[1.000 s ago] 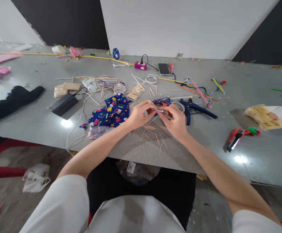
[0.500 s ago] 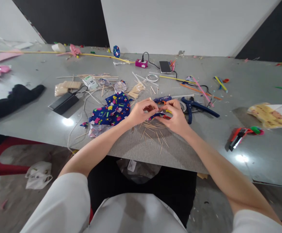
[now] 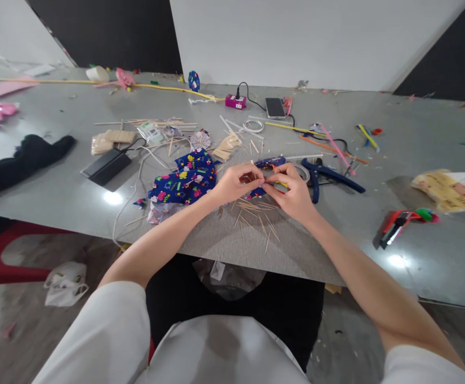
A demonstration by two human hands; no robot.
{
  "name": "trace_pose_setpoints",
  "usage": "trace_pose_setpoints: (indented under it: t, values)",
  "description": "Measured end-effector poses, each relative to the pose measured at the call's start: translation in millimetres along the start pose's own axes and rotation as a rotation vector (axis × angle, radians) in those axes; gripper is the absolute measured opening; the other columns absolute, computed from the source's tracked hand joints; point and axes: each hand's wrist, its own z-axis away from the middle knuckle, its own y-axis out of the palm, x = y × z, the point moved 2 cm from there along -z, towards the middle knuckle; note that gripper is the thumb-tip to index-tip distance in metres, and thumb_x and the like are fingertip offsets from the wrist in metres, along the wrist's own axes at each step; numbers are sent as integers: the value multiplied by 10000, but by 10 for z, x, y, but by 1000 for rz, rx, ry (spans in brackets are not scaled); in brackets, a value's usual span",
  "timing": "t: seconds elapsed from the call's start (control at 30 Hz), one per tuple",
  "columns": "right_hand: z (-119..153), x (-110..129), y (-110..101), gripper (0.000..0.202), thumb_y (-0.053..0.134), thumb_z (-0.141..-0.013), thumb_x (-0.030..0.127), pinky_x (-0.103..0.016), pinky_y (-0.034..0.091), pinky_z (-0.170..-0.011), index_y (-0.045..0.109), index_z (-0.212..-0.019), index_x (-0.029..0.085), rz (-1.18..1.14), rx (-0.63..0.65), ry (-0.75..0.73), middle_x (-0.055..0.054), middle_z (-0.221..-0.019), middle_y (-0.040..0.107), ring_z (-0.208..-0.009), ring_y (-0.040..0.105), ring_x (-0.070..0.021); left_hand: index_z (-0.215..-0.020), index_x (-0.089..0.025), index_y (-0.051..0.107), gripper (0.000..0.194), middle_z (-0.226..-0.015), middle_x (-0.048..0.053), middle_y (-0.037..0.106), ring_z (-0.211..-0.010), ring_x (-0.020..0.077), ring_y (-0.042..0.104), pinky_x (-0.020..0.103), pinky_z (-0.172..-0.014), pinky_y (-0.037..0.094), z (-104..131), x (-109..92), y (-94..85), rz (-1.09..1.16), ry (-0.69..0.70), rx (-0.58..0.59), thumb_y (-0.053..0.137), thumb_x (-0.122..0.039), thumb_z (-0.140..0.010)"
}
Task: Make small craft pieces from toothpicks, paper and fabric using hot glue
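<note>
My left hand (image 3: 237,183) and my right hand (image 3: 292,193) meet fingertip to fingertip above the table. Both are closed in a pinch, and what lies between the fingertips is too small to make out. Dark blue patterned fabric (image 3: 190,181) lies just left of my left hand. Under and in front of my hands, thin wooden sticks (image 3: 261,218) are scattered. A blue-handled tool (image 3: 332,177) rests to the right of my right hand, and a blue patterned piece (image 3: 270,162) shows behind my fingers.
A black box (image 3: 106,166) with a cable and a black cloth (image 3: 26,160) lie left. Behind are a phone (image 3: 275,108), a magenta power block (image 3: 235,101) and a white coil (image 3: 253,126). A box cutter (image 3: 394,229) and a printed wrapper (image 3: 450,189) lie right.
The fingertips of my two hands have drawn closer together, and the fingers of my right hand have shifted. The whole view has moved slightly; the objects on the table keep their places.
</note>
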Motion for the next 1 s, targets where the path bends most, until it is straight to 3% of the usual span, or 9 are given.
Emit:
trace_pose_setpoints:
  t: [0.2,0.4,0.77,1.0]
  values:
    - [-4,11,12,207,716,-964,475,-507,521,-957,773,-927,280,0,17,-5,-72,-1022,583,-1009,606,-268,-1035,-172,700,161,-910,41,693,-709,91,620,226,-640,514,4,-23,-4,58,-10,72,620,-312,-1040]
    - [2,0,27,133,727,-952,405,-479,512,-926,771,-932,281,18,28,-29,-58,-1003,591,-975,612,-251,-1051,-176,678,200,-940,54,713,-666,75,634,231,-647,546,-3,31,-18,28,13,94,479,-171,-1057]
    - [43,43,27,100,696,-965,344,-509,478,-955,757,-965,265,67,150,-36,-72,-1040,609,-1027,611,-275,-1050,-174,676,187,-915,47,704,-669,74,649,218,-640,555,-8,64,-29,32,16,87,490,-154,-1044]
    - [56,-11,48,136,766,-931,412,-558,479,-1008,773,-970,281,96,162,-52,-82,-1089,630,-1097,605,-308,-1050,-179,672,180,-918,49,710,-651,75,647,224,-634,555,-5,87,-37,29,-1,72,493,-197,-1058]
